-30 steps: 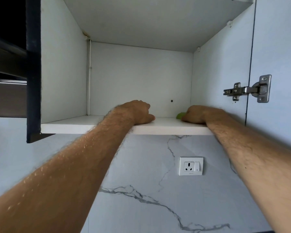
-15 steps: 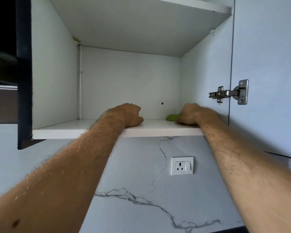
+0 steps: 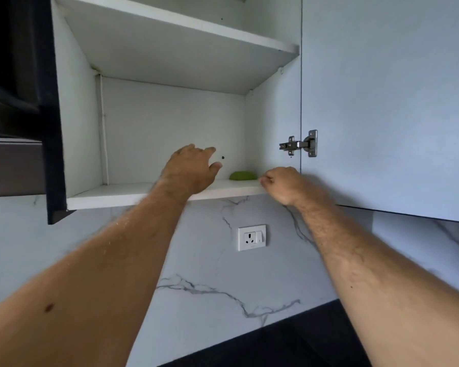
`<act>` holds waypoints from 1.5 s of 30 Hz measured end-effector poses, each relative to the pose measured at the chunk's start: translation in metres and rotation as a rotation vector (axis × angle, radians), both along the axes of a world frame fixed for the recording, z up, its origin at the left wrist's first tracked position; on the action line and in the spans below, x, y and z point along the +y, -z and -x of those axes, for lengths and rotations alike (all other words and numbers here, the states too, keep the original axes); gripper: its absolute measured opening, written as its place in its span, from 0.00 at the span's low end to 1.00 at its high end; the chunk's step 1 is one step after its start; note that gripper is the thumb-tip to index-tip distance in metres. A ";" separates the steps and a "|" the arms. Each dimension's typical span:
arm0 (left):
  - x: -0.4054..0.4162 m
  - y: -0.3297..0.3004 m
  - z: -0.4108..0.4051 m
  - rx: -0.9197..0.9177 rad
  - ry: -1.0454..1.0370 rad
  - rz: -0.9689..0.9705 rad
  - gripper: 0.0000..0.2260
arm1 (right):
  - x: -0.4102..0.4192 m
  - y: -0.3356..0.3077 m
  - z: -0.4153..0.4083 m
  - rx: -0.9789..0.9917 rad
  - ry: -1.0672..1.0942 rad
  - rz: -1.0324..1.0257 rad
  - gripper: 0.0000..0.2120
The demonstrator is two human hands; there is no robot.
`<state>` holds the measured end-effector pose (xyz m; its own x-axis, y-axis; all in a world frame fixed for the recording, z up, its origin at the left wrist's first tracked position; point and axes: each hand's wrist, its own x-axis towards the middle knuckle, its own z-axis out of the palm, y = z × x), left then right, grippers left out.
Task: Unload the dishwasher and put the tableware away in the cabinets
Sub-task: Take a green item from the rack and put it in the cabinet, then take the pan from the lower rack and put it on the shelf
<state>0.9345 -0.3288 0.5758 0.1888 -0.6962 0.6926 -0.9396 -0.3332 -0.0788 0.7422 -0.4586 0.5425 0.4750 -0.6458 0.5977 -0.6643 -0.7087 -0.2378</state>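
Hands empty: left hand (image 3: 194, 168) spread open above bottom shelf (image 3: 122, 194), right hand (image 3: 281, 185) loosely curled at shelf edge. Green item (image 3: 243, 175) between them, nearer right.

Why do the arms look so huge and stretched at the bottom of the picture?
Head view: the wide-angle lens stretches whatever is near the edges, so the forearms balloon while the left hand and right hand look small; the left hand is slightly motion-blurred, and the green item looks soft.

Green item (image 3: 243, 175) lies on open cabinet's (image 3: 170, 133) bottom shelf (image 3: 122, 193)
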 end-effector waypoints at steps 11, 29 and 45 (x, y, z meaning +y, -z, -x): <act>0.082 0.094 0.090 0.020 0.286 0.170 0.28 | 0.121 0.047 0.125 -0.042 0.184 0.189 0.21; 0.165 0.204 0.276 0.145 0.675 0.011 0.29 | 0.296 0.126 0.334 0.075 0.552 0.105 0.26; 0.280 0.260 0.520 0.169 0.748 0.096 0.19 | 0.474 0.185 0.577 0.096 0.820 -0.050 0.26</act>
